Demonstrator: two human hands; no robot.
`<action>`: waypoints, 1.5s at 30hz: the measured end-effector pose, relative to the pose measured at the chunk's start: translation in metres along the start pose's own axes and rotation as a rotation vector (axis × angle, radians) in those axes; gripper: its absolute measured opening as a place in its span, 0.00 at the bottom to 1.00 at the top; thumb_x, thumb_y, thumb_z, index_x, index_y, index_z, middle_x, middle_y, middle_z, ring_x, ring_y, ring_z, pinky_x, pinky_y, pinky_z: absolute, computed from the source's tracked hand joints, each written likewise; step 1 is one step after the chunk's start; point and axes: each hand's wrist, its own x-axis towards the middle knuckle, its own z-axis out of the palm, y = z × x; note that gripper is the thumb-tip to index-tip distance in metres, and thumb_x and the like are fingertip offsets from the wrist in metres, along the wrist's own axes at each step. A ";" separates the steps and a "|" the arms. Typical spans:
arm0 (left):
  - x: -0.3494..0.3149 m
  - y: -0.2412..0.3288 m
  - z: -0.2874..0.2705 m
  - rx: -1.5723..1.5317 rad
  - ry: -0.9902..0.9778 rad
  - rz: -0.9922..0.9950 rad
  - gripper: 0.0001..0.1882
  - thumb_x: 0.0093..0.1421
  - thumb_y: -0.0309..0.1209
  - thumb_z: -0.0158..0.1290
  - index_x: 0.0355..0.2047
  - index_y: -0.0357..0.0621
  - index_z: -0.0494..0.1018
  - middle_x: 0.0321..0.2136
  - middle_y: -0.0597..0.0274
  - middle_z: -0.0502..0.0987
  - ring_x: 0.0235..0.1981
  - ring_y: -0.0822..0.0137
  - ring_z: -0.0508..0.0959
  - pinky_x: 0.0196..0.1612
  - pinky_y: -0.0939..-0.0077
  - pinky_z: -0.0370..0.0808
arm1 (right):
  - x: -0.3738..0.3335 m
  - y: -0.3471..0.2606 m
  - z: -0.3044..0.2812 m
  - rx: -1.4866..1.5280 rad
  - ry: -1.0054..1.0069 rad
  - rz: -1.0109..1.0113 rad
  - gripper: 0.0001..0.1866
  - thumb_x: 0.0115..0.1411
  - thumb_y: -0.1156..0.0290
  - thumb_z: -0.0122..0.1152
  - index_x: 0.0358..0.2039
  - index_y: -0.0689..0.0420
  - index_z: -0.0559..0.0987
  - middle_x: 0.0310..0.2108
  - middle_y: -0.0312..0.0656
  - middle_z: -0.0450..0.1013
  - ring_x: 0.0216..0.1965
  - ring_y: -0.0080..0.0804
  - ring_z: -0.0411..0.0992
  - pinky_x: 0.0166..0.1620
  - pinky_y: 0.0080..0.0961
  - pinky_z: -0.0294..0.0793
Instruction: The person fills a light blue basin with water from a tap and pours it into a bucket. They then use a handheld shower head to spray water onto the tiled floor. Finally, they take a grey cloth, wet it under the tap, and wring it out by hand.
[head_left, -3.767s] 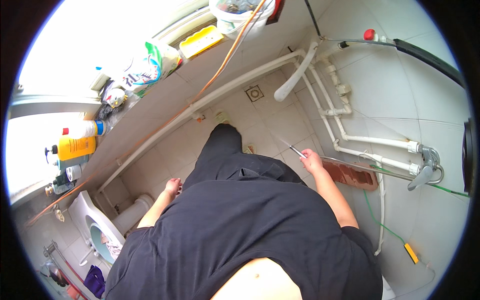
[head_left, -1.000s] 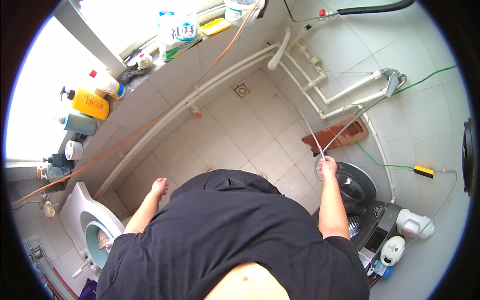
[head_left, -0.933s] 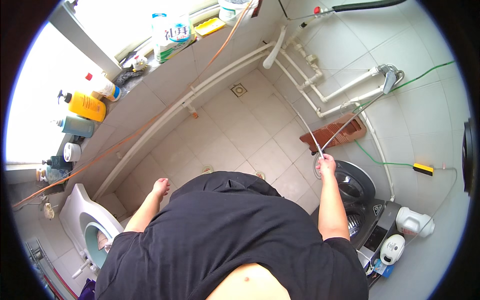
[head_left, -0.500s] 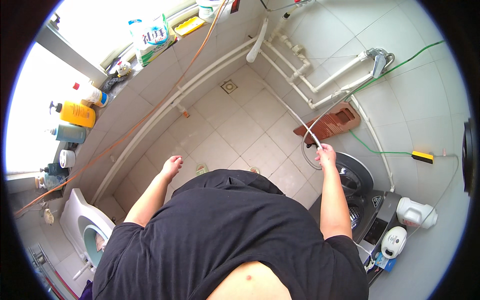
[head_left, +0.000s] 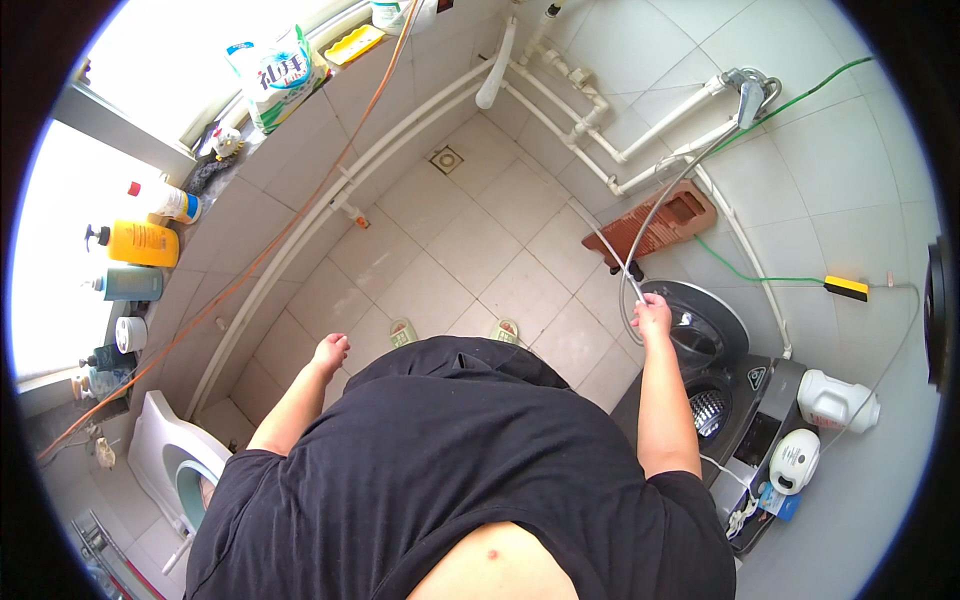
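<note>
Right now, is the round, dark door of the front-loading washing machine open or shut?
Open: the round, dark door stands swung away from its opening, and the shiny metal drum shows uncovered.

On my head-camera feed, a grey window ledge (head_left: 228, 170) runs above a pale tiled floor (head_left: 455, 250). My landmark is the yellow pump bottle (head_left: 144, 244) on the ledge. Beyond it I see a red-capped white bottle (head_left: 163, 199), crumpled black material (head_left: 207, 175), a chicken-shaped ornament (head_left: 227, 141), a white-and-green bag (head_left: 280, 85), a yellow tray (head_left: 355, 44) and part of a white bucket (head_left: 393, 14). Nearer than it come a blue-grey bottle (head_left: 132, 283) and a white tub (head_left: 130, 334). To its right, lower down, the floor bears pale green slippers (head_left: 403, 331). Far right of it, a dark grey washing machine (head_left: 735, 400) carries a white jug (head_left: 836, 400), a rounded white object (head_left: 795, 461) and a blue packet (head_left: 778, 502).
</note>
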 end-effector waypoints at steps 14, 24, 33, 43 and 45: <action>0.011 0.018 0.010 0.086 -0.067 0.050 0.16 0.57 0.37 0.41 0.43 0.44 0.64 0.30 0.64 0.71 0.26 0.71 0.68 0.25 0.78 0.66 | -0.020 0.009 -0.010 0.096 -0.035 -0.011 0.13 0.48 0.77 0.50 0.37 0.65 0.67 0.24 0.43 0.69 0.14 0.24 0.66 0.15 0.20 0.68; 0.008 0.031 0.006 0.101 -0.057 0.062 0.15 0.56 0.36 0.41 0.43 0.45 0.65 0.28 0.65 0.71 0.23 0.74 0.67 0.22 0.81 0.65 | -0.037 0.029 -0.027 0.024 0.162 0.143 0.13 0.51 0.74 0.50 0.39 0.61 0.66 0.22 0.41 0.68 0.12 0.25 0.66 0.11 0.19 0.60; 0.006 0.040 0.003 0.125 -0.060 0.078 0.15 0.56 0.37 0.41 0.42 0.45 0.65 0.28 0.65 0.71 0.23 0.73 0.67 0.22 0.80 0.65 | -0.036 0.028 -0.022 0.068 0.167 0.089 0.15 0.50 0.76 0.50 0.40 0.65 0.65 0.21 0.41 0.68 0.12 0.25 0.65 0.15 0.20 0.67; 0.010 0.031 0.000 0.088 -0.048 0.078 0.16 0.56 0.39 0.41 0.43 0.45 0.65 0.28 0.65 0.71 0.24 0.73 0.67 0.24 0.78 0.66 | -0.030 0.000 -0.007 0.161 0.025 0.020 0.15 0.50 0.76 0.50 0.40 0.66 0.65 0.24 0.42 0.68 0.14 0.24 0.65 0.15 0.20 0.67; 0.010 0.028 0.001 0.084 -0.042 0.066 0.17 0.57 0.39 0.40 0.43 0.45 0.65 0.28 0.65 0.71 0.24 0.73 0.67 0.25 0.77 0.66 | -0.026 -0.007 0.000 0.158 0.014 0.018 0.15 0.50 0.77 0.50 0.39 0.66 0.65 0.24 0.42 0.68 0.14 0.24 0.65 0.16 0.19 0.68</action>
